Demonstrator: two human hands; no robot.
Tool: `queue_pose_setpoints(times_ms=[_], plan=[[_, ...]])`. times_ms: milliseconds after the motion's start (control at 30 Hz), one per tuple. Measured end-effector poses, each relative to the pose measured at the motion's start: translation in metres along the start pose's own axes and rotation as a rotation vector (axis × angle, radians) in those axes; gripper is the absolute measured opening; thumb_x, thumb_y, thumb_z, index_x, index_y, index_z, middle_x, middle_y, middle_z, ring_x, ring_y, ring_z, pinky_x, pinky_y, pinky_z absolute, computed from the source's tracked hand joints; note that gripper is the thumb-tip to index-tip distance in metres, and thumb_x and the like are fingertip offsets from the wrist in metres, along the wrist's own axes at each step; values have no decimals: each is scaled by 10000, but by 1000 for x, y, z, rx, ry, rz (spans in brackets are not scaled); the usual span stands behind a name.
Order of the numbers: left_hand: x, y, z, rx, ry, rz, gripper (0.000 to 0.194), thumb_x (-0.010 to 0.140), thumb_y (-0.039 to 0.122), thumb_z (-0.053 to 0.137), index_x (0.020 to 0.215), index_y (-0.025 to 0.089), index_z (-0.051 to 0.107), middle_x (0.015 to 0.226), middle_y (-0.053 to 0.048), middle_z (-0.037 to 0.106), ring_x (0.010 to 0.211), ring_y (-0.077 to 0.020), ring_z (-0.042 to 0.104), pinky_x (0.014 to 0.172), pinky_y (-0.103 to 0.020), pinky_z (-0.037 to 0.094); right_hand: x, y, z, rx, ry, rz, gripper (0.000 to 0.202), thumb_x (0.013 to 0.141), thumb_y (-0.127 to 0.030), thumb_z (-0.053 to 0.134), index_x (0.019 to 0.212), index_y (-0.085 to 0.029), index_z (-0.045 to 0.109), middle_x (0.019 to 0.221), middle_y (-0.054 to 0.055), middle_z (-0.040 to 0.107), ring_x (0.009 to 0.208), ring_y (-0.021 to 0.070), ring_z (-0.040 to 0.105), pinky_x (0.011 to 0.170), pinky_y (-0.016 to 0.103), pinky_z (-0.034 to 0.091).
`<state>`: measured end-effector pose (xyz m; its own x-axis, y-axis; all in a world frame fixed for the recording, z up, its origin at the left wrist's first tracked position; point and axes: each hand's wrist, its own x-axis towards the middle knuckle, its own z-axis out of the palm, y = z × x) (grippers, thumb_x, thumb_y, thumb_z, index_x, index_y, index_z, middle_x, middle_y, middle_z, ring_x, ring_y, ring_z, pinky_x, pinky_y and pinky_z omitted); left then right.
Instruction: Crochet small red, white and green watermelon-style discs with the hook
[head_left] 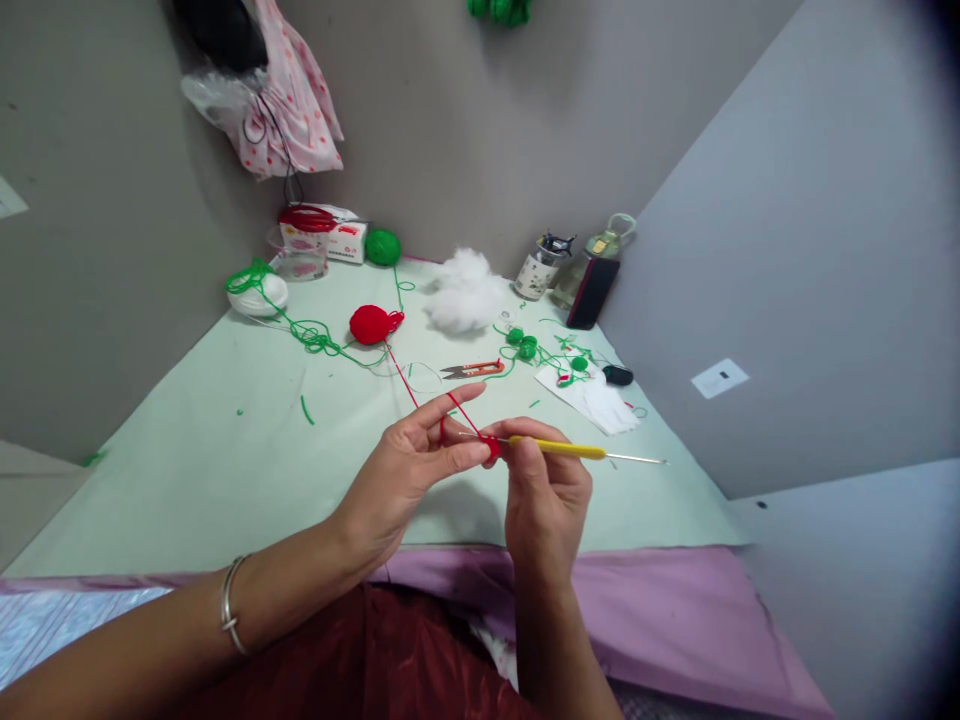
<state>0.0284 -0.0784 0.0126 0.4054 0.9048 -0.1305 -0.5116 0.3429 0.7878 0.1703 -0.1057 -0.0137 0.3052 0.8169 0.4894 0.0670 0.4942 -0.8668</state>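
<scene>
My left hand pinches a small red crochet piece between thumb and fingers, with red yarn looped over its raised index finger. My right hand grips a crochet hook with a yellow handle; the hook's metal tip meets the red piece, and its other thin end points right. The red yarn runs back to a red yarn ball on the table. Behind my hands lie orange-handled thread snips.
White stuffing, a green yarn ball and a pen cup stand at the back. A phone leans at the right, near small green pieces and white tissue. Tangled green yarn lies left.
</scene>
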Motion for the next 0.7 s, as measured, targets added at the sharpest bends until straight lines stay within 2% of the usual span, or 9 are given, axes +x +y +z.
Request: queue_pose_setpoints(times_ms=[67,133,200,233,333,433,500,600,700], plan=[[0,-1,8,-21,-10,-7,605,759,223,925,1333,267,737,779,46,700,843,-147,663,958,-310,466,-3,-3,-2,-126,45,-140,181,1017,-203,598,1036,-233,776,892,40,781,732,159,710,665,324,611],[0,-2,20,-70,-38,-55,610,739,232,941,1316,248,743,755,48,689,793,-126,621,899,-286,458,-7,-8,-5,-325,127,-392,243,976,-114,634,1092,-261,788,972,50,803,844,191,749,704,348,623],[-1,-5,32,-141,-118,-173,595,723,253,956,1282,223,755,759,42,676,756,-106,577,834,-265,441,-10,-14,-10,-478,241,-618,352,919,-44,684,1156,-284,788,1071,60,809,936,214,759,725,362,623],[-1,-6,37,-179,-170,-242,579,720,263,959,1263,210,761,784,33,678,758,-100,567,820,-258,435,-10,-17,-12,-501,289,-674,370,908,-40,697,1168,-286,788,1086,64,807,940,221,759,715,367,619],[0,-7,43,-203,-252,-323,582,717,258,960,1259,201,755,822,21,685,728,-82,529,742,-231,410,-7,-24,-21,-381,275,-573,244,970,-139,644,1107,-275,792,952,59,797,844,228,748,679,392,606],[2,-6,35,-93,-162,-157,648,713,243,965,1311,212,719,766,39,684,655,-75,468,630,-223,346,-6,-20,-24,-386,131,-411,206,994,-175,610,1048,-272,785,896,46,775,844,227,744,724,402,616],[4,-5,26,-52,-93,-79,640,731,252,957,1320,204,712,725,52,656,639,-75,456,620,-224,346,-9,-12,-21,-558,110,-461,254,944,-119,678,1095,-289,791,1002,48,776,924,221,744,773,378,616],[6,-4,13,-100,-81,-172,564,767,278,933,1288,182,740,750,38,639,662,-74,494,707,-225,429,-11,-2,-15,-658,155,-607,381,895,-38,717,1155,-307,794,1071,47,766,943,196,732,774,334,599],[6,2,2,-138,-61,-275,486,777,250,922,1236,180,780,856,3,682,712,-70,565,784,-225,482,-7,-2,-14,-393,147,-440,298,951,-62,649,1092,-280,794,917,21,748,840,165,708,733,317,574]])
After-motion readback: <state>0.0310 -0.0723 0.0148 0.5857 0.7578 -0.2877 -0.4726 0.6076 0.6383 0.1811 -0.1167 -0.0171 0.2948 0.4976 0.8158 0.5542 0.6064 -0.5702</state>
